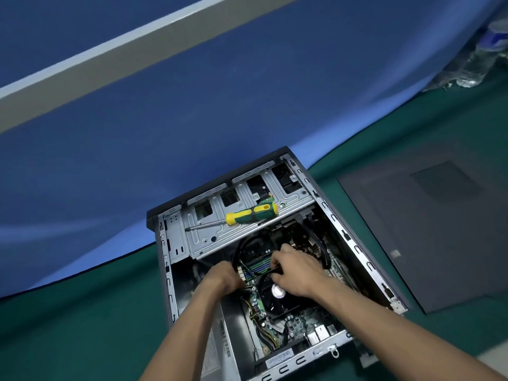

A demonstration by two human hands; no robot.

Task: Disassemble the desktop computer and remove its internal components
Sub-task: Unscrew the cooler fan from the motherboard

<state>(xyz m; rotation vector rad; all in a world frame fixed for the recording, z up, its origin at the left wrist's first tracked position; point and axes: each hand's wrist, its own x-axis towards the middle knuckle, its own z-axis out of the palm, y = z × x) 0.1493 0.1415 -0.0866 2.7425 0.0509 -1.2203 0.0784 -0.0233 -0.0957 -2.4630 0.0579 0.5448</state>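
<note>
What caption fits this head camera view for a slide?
Both hands, left and right, work at the memory slots inside an open desktop case; screwdriver rests on drive cage.

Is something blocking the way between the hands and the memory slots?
Nothing visible: both hands are already at the memory slots. A black cable loops just beyond them, and the screwdriver lies aside on the drive cage.
</note>
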